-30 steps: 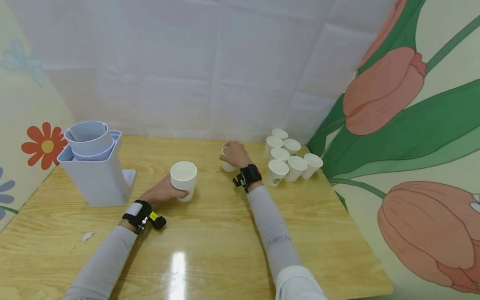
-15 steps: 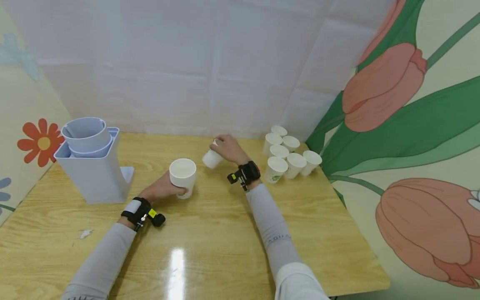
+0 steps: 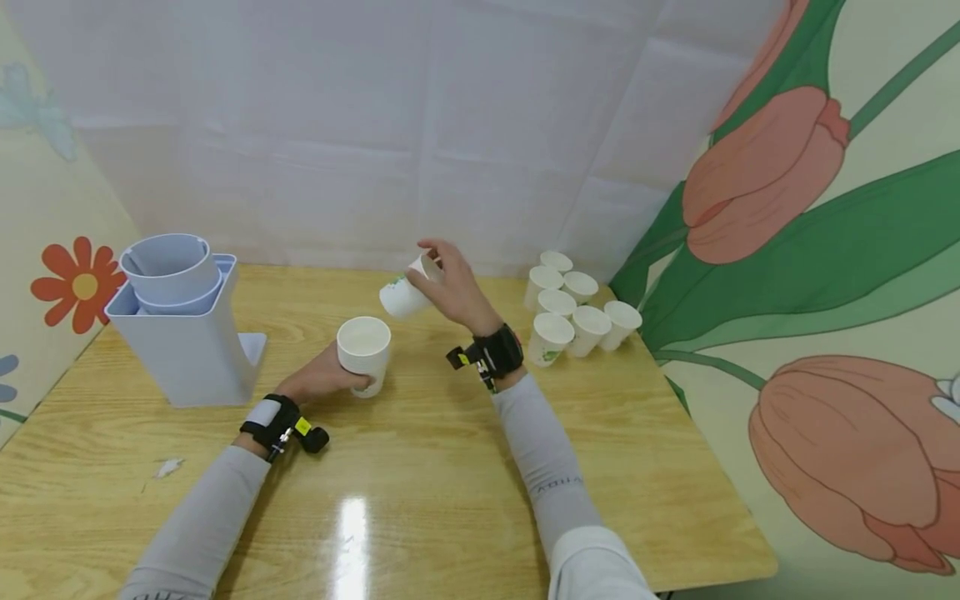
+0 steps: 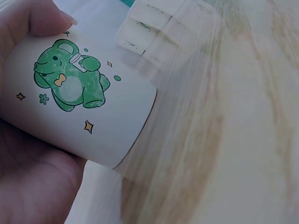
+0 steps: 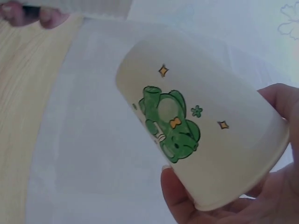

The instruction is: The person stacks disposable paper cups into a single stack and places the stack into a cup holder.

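Note:
My left hand [image 3: 322,379] grips white paper cups [image 3: 364,357], nested in a stack and standing upright at the middle of the table; a green elephant print shows on the outer cup [image 4: 74,84] in the left wrist view. Above and to the right of the stack, my right hand [image 3: 459,290] holds another white paper cup [image 3: 403,298] by its rim end. This cup is tipped on its side in the air, its base pointing left toward the stack. The right wrist view shows the same print on the tilted cup [image 5: 187,112], with fingers and thumb at its rim.
Several white paper cups [image 3: 552,337] stand upright in a close group at the back right. A pale blue bin-like container [image 3: 191,362] with round pieces in its top stands at the left. A white sheet [image 3: 300,167] hangs behind the wooden table [image 3: 420,483].
My right hand has lifted the cup off the table, moved it left toward the stack and tipped it over sideways. The left hand and its stack have stayed in place.

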{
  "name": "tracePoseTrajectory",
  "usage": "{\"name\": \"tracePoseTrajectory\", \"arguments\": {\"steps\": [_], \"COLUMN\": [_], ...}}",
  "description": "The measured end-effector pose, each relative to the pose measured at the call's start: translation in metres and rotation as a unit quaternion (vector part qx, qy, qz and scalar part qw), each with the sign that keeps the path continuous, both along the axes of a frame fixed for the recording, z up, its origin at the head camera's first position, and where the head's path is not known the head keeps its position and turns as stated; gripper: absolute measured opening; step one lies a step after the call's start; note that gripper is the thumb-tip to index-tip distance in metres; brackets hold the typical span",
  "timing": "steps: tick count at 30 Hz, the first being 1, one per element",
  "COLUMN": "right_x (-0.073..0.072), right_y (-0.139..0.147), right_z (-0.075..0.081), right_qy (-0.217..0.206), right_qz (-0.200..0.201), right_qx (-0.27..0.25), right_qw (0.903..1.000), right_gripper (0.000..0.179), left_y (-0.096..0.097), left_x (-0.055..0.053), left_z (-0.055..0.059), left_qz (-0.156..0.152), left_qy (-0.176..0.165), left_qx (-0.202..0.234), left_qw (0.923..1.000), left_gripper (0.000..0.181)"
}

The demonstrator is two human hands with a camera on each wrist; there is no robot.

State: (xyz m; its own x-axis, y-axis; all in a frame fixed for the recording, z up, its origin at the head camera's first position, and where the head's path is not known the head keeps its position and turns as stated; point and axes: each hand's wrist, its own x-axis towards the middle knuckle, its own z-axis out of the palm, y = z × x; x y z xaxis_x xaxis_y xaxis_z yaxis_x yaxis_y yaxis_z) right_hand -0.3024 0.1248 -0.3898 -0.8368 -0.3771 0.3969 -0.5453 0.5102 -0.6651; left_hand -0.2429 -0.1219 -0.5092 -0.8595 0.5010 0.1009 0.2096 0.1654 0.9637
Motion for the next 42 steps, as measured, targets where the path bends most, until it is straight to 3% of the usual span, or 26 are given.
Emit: {"name": "tracePoseTrajectory", "arguments": {"steps": [4, 8, 21, 29, 42], "right_x": [0.010, 0.019, 0.022, 0.021, 0.026], "right_y": [-0.003, -0.006, -0.020, -0.026, -0.034], "right_z": [0.006, 0.011, 0.005, -0.001, -0.005], "right_qy": [0.020, 0.026, 0.030, 0.036, 0.061], "right_qz": [0.035, 0.061, 0.146, 0.168, 0.202], "right_qx": [-0.049, -0.061, -0.012, 0.011, 0.059], "right_qw": [0.9980, 0.9959, 0.9887, 0.9852, 0.9758], "right_gripper": [0.053, 0.047, 0.051, 0.056, 0.044], "left_y": [0.001, 0.001, 0.000, 0.001, 0.001], "left_x": [0.001, 0.001, -0.004, -0.004, -0.004], "left_z": [0.000, 0.001, -0.002, 0.000, 0.000], "left_qz": [-0.002, -0.005, -0.018, -0.020, -0.027], "left_qy": [0.003, 0.010, 0.024, 0.028, 0.032], "left_qx": [-0.002, -0.003, 0.005, 0.000, -0.004], "left_qw": [1.0000, 0.9999, 0.9995, 0.9994, 0.9991], "left_gripper": [0.088, 0.087, 0.077, 0.075, 0.074]}}
